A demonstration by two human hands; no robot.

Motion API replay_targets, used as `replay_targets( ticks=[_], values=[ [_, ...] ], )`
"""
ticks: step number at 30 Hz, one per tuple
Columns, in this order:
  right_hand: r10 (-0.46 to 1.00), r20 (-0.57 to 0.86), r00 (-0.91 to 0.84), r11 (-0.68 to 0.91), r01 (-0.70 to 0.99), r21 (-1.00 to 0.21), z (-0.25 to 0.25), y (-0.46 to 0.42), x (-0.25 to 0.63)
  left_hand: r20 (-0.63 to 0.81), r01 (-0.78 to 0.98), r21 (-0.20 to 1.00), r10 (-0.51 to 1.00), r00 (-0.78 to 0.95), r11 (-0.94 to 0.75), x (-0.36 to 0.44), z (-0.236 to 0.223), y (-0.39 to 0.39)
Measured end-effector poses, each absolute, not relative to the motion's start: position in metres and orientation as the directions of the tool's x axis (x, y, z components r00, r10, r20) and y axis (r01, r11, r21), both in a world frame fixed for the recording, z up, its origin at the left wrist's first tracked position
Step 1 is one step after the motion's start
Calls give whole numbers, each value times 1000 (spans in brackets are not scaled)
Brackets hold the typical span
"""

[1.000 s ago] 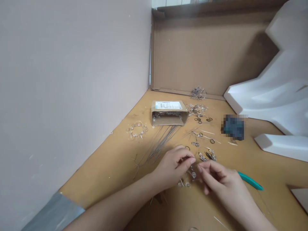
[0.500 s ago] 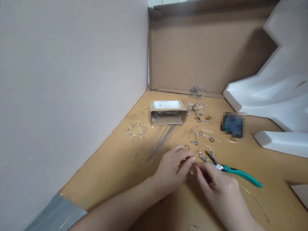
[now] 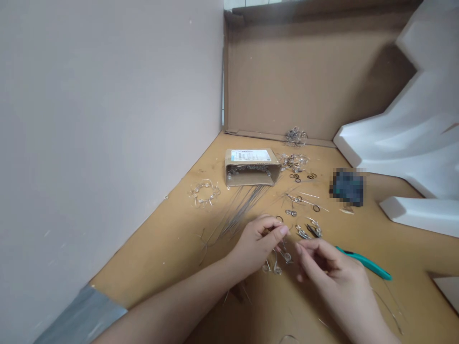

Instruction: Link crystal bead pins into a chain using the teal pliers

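Note:
Between thumb and fingers, my left hand (image 3: 255, 244) pinches a beaded wire piece (image 3: 277, 270), whose clear round beads and thin wires hang below the fingertips. Just to the right is my right hand (image 3: 333, 270), its thumb and forefinger pressed together. Whatever lies in that pinch is too small to make out. Green-handled pliers (image 3: 369, 265) lie behind the right hand, which covers their middle. By their jaws rest more clear beads on wire (image 3: 316, 227). A dark ring (image 3: 279, 218) lies just beyond my left fingers.
An open cardboard box (image 3: 251, 179) holds clear beads. Loose straight wires (image 3: 245, 208) fan out before it. A beaded wire ring (image 3: 204, 193) lies to the left, wire clusters (image 3: 294, 161) to the right. A grey wall (image 3: 107, 119) bounds the left, white foam (image 3: 398, 138) the right.
My hands have moved apart, the right one shifting right and slightly nearer. The beaded wire piece now shows more fully under my left hand.

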State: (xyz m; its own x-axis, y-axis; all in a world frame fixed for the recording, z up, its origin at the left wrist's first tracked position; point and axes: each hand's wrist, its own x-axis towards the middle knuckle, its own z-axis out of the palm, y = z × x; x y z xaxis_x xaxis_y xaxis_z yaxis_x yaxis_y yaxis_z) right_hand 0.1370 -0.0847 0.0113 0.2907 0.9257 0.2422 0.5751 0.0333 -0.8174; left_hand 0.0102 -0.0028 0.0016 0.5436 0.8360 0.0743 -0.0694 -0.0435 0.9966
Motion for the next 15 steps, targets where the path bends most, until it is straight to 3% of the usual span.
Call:
replay_targets(
  ticks=[3, 9, 15],
  values=[
    [914, 325, 241, 97, 650, -754, 8, -84, 140, 68, -71, 997, 828, 556, -34, 11, -2, -3],
    [852, 508, 130, 171, 847, -504, 1, -83, 144, 76, -14, 996, 813, 577, -83, 11, -4, -5],
    [812, 580, 65, 164, 929, -333, 0, -82, 143, 49, 50, 994, 802, 595, -98, 12, -6, -5]
  ],
)
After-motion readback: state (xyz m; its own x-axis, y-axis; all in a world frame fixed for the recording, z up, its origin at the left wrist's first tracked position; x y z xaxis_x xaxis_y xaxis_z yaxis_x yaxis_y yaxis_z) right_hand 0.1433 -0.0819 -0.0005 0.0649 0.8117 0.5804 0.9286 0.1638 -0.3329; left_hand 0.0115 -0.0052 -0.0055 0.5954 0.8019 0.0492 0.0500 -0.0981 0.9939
